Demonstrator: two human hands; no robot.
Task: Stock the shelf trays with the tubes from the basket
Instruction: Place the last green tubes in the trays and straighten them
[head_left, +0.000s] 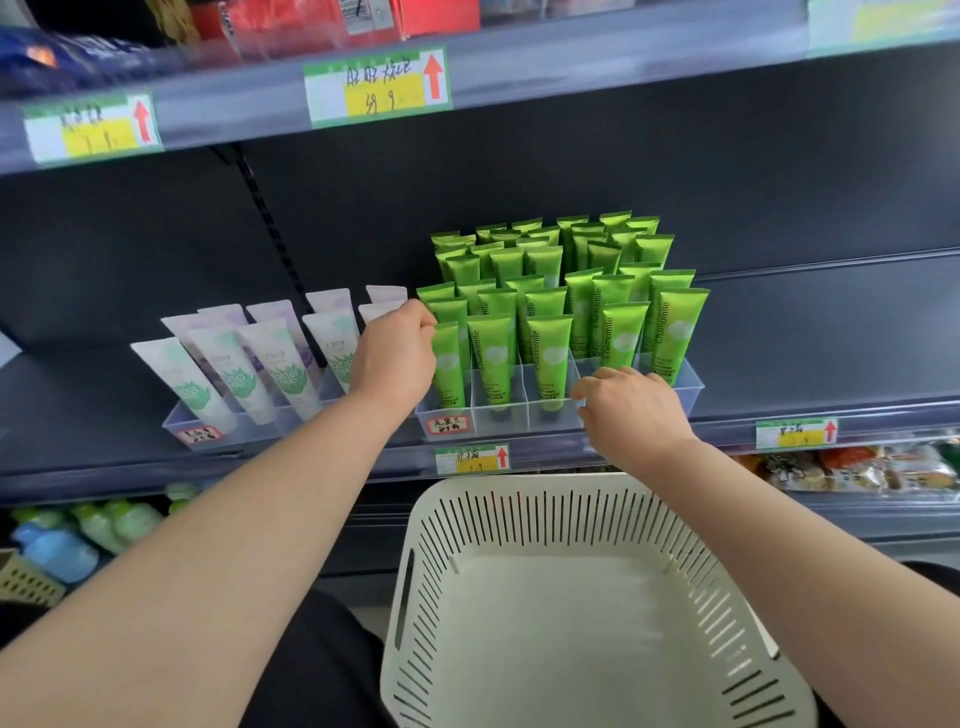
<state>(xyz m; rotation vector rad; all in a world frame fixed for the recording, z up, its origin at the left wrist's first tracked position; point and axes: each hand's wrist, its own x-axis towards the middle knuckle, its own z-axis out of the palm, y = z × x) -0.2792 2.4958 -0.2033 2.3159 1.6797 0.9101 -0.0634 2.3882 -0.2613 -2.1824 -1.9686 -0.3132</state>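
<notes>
Several green tubes (550, 291) stand upright in a clear divided tray (514, 415) on the middle shelf. My left hand (392, 353) is at the tray's left side, fingers pinched on the top of the front-left green tube (449, 369). My right hand (634, 408) grips the tray's front wall near its right end. To the left, a second clear tray (179, 423) holds several white tubes (249, 364) that lean to the left. The white slotted basket (519, 499) sits below the shelf in front of me, and I see no tubes in it.
The shelf (831, 338) right of the green tray is bare and dark. An upper shelf edge (571, 67) with price labels hangs above. Below are bottles (57, 551) at the left and packaged goods (857, 467) at the right. A price rail (472, 460) runs under the trays.
</notes>
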